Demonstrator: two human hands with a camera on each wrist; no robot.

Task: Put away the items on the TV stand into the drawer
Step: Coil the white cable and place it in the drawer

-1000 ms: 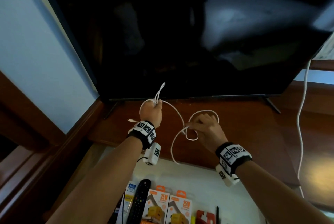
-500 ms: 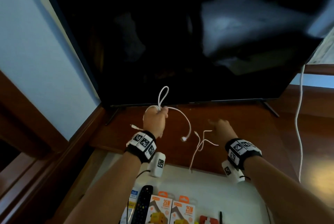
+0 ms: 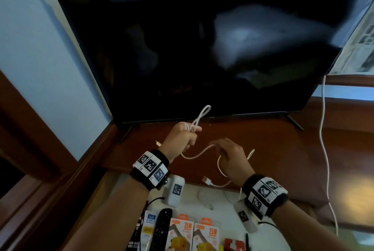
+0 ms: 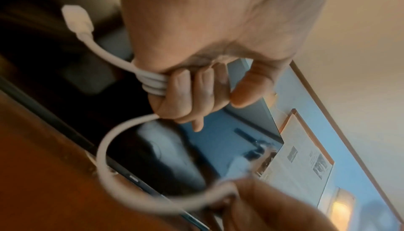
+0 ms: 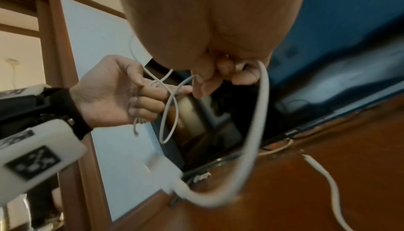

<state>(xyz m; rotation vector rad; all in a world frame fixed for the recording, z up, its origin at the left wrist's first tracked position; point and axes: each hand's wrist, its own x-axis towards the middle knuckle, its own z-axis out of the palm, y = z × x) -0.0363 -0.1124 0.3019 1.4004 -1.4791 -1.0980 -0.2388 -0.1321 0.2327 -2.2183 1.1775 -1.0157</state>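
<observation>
Two orange-and-white charger boxes (image 3: 180,232) (image 3: 206,232) lie side by side in the open drawer (image 3: 202,196), and each bears "25W" in orange near its top; the smaller print under that number is too fine to read. A white and blue packet (image 3: 149,222) to their left carries a short word in a blue patch, too blurred to make out. The wristbands (image 3: 150,166) (image 3: 265,194) show black-and-white square code markers with no legible lettering.

Pale blue wall (image 3: 40,52), large dark TV (image 3: 202,48) reflecting a dim room, reddish-brown wooden stand (image 3: 273,149), dark wood trim (image 3: 30,129) at left, framed notice (image 3: 356,48) at right, warm light patch low right
</observation>
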